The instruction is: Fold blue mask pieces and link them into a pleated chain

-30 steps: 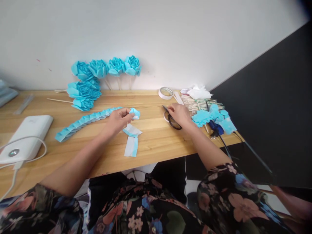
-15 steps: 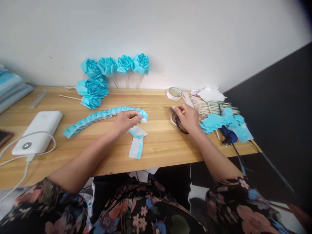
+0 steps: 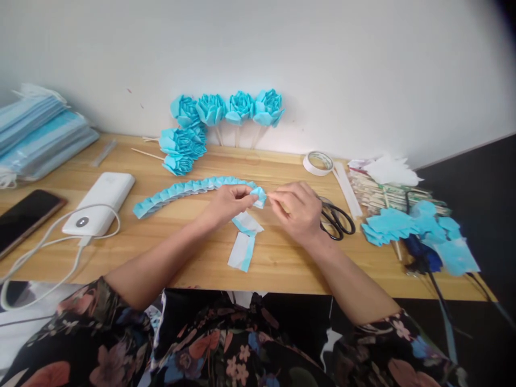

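Note:
My left hand (image 3: 231,204) pinches a small folded blue-and-white piece (image 3: 259,196) of mask-like fabric between thumb and fingers. Just to its right, my right hand (image 3: 297,209) has thumb and fingertips drawn together close to the piece's edge; whatever is between them is too small to make out. Below lie flat blue-and-white fabric pieces (image 3: 242,251). A long curved row of overlapping folded pieces (image 3: 181,189) stretches leftward behind my left hand. Black-handled scissors (image 3: 336,220) rest beside my right wrist, their blades partly hidden by the hand.
Blue fabric roses on sticks (image 3: 239,107) stand against the wall. A tape roll (image 3: 318,163), white strips (image 3: 346,188), bundled sticks (image 3: 374,193) and blue petals (image 3: 389,226) lie right. Leftward are a power bank (image 3: 100,201) with cable, a phone (image 3: 30,217) and packed masks (image 3: 44,134).
My right hand has left the scissors, which now lie on the table, and come over to the folded piece in my left hand. The view has turned left.

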{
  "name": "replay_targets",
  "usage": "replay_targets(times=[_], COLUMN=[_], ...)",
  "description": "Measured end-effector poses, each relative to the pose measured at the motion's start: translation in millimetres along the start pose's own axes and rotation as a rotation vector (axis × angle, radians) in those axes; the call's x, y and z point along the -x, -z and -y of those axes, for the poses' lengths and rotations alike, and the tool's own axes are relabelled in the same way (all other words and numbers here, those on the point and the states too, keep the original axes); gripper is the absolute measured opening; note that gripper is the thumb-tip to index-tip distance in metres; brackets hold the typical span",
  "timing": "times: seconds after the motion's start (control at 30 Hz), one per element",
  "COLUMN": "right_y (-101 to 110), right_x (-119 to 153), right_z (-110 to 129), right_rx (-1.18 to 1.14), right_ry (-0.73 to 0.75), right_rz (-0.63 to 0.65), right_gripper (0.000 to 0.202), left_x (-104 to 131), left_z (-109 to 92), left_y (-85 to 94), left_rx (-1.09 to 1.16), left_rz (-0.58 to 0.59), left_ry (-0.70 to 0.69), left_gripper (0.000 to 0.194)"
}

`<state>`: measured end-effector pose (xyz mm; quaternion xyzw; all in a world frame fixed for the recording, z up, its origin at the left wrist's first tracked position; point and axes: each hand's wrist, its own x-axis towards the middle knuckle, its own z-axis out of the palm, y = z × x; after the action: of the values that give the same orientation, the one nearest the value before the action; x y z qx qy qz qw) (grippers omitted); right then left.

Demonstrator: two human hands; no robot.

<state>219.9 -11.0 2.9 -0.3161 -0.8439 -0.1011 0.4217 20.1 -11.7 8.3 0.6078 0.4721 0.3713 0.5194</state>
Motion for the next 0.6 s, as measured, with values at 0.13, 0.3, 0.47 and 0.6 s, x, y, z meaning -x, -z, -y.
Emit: replay_targets(times=[0.13,0.3,0.47,0.6], right_y=[0.5,0.4,-1.2,-2.2], right_x=[1.2,-0.5,2.0,3.0], right_z=[0.5,0.3,-0.9,-0.4], right_rx=[0.051,0.075,0.081,0.054], right_ry=[0.047,0.113,0.107,0.090], right_rz=[-0.004,-0.024,0.000,0.026], right_gripper=[0.017,0.016,0.016,0.016], left_x=[-0.8,-0.9,0.1,0.3], left_z=[0.0,-0.5,-0.2,0.5], left_y=[-0.9,-1.2,-1.7,-1.7], left_rx=[-0.013,-0.024,-0.014,-0.001], left_rz=[0.001,-0.001,-0.007,-0.005], left_ry=[0.026,0.036,0.035,0.033], left_gripper=[0.029,0.028,0.028,0.028])
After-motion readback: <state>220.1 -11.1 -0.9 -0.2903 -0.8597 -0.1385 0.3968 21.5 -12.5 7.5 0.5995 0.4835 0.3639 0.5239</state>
